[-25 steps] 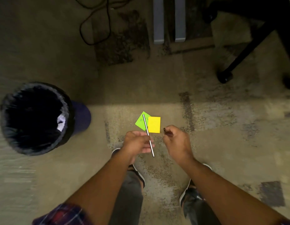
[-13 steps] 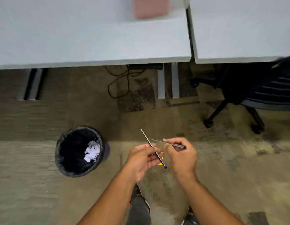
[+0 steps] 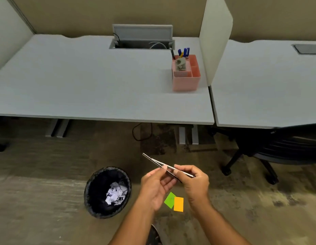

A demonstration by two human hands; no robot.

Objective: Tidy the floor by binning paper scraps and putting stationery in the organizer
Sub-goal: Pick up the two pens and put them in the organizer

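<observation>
Black-lined bin (image 3: 91, 200) on carpet at left, crumpled paper (image 3: 115, 192) inside. Your left hand (image 3: 156, 189) and right hand (image 3: 193, 182) each pinch a slim metallic pen (image 3: 168, 167), possibly two crossed. Green note (image 3: 170, 199) and orange note (image 3: 178, 204) lie below. Pink organizer (image 3: 186, 80) sits on the desk (image 3: 83, 85).

Lit evenly from overhead across the pale grey tabletop (image 3: 93, 82), without glare. Dimmed to deep shadow beneath it on the mottled brown carpet floor (image 3: 38, 183). Bowed straight edges toward the corners. Softened the pink plastic organizer (image 3: 186, 80) slightly.
</observation>
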